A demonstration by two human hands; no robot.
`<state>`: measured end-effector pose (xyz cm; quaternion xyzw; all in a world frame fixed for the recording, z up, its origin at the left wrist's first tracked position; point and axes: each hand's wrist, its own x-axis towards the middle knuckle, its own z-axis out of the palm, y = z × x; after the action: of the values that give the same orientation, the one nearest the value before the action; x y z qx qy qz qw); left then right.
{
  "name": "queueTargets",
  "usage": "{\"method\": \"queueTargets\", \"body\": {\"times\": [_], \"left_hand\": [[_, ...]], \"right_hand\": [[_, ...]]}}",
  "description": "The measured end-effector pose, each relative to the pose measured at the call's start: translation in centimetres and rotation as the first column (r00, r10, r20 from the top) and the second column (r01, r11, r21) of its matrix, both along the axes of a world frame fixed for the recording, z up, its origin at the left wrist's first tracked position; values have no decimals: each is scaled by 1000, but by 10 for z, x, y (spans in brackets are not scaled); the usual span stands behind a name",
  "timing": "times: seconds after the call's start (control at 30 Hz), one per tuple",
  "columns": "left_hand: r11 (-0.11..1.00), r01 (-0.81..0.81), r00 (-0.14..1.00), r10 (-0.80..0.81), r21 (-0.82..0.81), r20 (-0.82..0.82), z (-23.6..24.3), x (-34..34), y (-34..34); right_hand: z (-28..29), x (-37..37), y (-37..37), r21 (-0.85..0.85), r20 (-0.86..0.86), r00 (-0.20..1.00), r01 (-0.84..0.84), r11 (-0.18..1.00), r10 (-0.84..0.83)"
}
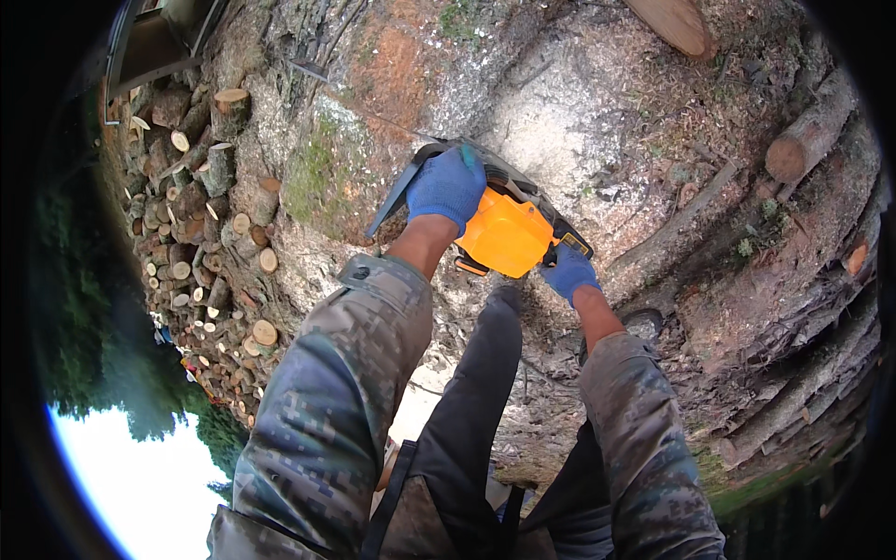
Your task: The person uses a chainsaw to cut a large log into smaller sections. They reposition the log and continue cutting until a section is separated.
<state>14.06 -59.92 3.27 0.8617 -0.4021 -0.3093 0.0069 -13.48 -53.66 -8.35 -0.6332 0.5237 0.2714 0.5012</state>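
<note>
An orange and black chainsaw [509, 231] is held low in front of my legs, over ground strewn with wood chips. My left hand [448, 187], in a blue knit glove, is closed at its front handle, beside the dark hand guard [397, 191]. Around the rear handle, on the right, my right hand [569, 273] is closed in a matching glove. Both hands' fingertips are mostly hidden. A thin dark line runs from the saw toward the upper left; whether it is the guide bar I cannot tell.
Many cut log rounds [201, 215] are heaped on the left. A thick log [677, 28] lies at the far right, and another [793, 154] nearer the right edge. Long trunks [793, 392] lie at lower right. Pale sawdust [560, 121] covers ground beyond the saw. A metal structure [154, 51] stands upper left.
</note>
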Motion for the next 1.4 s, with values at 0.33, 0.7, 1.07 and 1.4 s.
{"method": "queueTargets", "body": {"times": [0.33,0.7,1.07,1.4], "left_hand": [[1000,8,1000,-8,4,30,-12,-25,1],[1000,26,998,-26,-4,63,-29,-42,3],[999,46,997,-45,-5,64,-49,-58,5],[999,10,1000,-9,-53,28,-66,-71,4]], "right_hand": [[-29,-12,2,-92,26,1000,4,996,-2],[-60,-18,-1,-34,66,997,32,999,-30],[-101,-24,0,2,31,999,-34,999,34],[-137,-26,1,-32,110,994,4,999,-1]]}}
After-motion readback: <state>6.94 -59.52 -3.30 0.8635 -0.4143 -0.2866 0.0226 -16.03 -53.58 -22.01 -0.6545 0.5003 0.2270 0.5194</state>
